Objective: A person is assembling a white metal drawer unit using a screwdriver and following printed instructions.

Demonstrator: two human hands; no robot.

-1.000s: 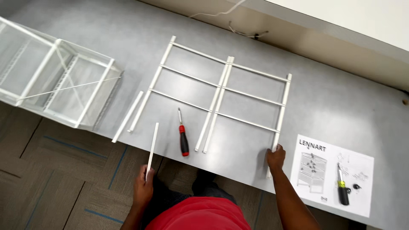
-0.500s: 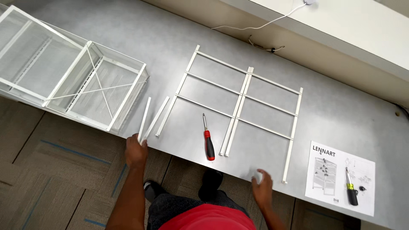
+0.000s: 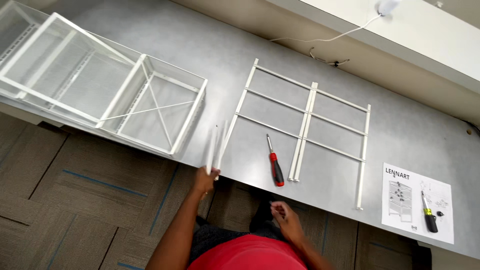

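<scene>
My left hand [image 3: 205, 181] grips the near ends of two thin white rods [image 3: 216, 147] at the grey table's front edge [image 3: 320, 205]; the rods are blurred and point away from me, next to the left side of a white ladder-like metal frame [image 3: 305, 127] lying flat. A red-handled screwdriver [image 3: 274, 162] lies inside the frame's near part. My right hand [image 3: 286, 217] hovers below the table edge, fingers loosely curled, holding nothing.
White wire-mesh baskets [image 3: 95, 85] overhang the table's left front edge. An instruction sheet [image 3: 417, 202] with a yellow-and-black screwdriver [image 3: 428, 215] on it lies at the right. A white cable [image 3: 325, 37] runs along the back ledge. Carpet tiles cover the floor.
My left hand brought one rod over to the second rod and now holds both. My right hand let go of the frame's right rail and drew back toward me.
</scene>
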